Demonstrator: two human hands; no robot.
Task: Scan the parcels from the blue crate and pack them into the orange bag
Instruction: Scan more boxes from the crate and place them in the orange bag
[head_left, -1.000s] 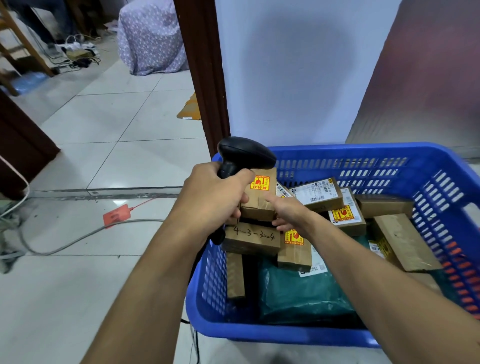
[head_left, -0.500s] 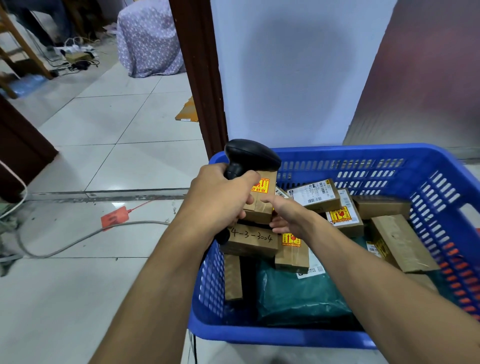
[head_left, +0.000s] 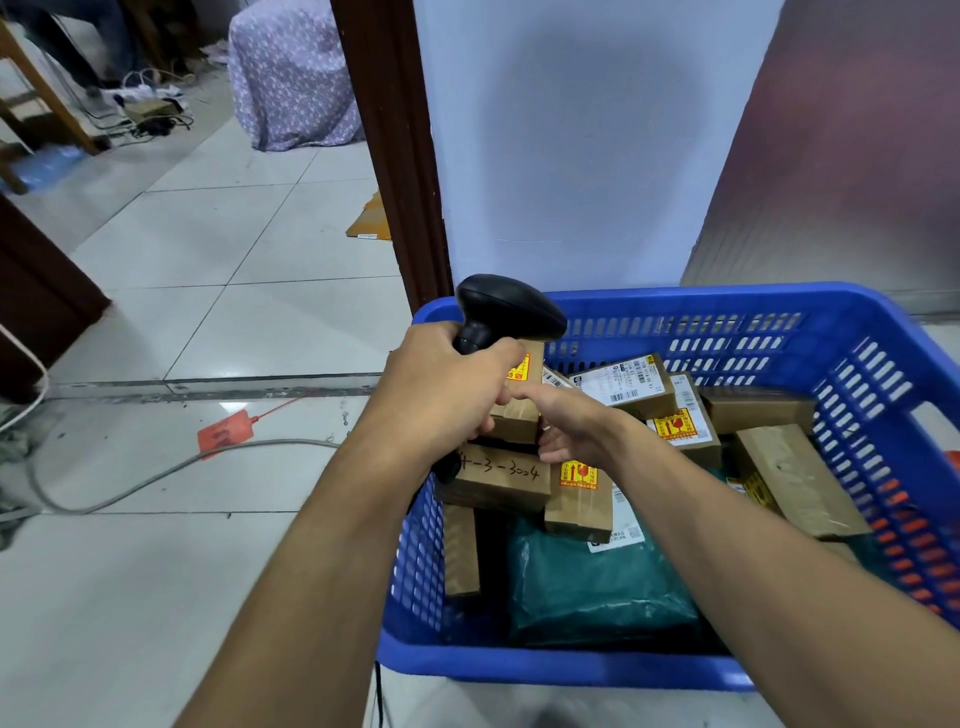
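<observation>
A pale tiled floor and a white wall, edged by a dark brown door frame, surround a blue crate of slotted plastic that stands on the floor against the wall. The crate holds the parcels. A dark green poly mailer lies along its near side, and brown cardboard boxes lie piled at angles over and behind it.

One box, at the crate's left wall, bears the handwritten number "4-3-3004" in black marker. Just beside it, a narrower box carries a yellow-and-red fragile sticker with arrows and a glass symbol; its print is too small to read. Farther back, a box shows a white shipping label with barcodes, and the box touching it on the right has a second yellow fragile sticker. A plain taped box leans against the right wall.

Two bare forearms reach in from the bottom edge. The left hand has its fingers wrapped round the handle of a black handheld barcode scanner, whose head sits just above the crate's far left corner. The right hand pinches a small cardboard parcel, thumb across its facing side and fingers curled underneath. It is raised over the pile, directly below the scanner head and touching the left hand's knuckles. A yellow sticker shows at the parcel's top.

On the floor to the left lie a grey cable and an orange tag.
</observation>
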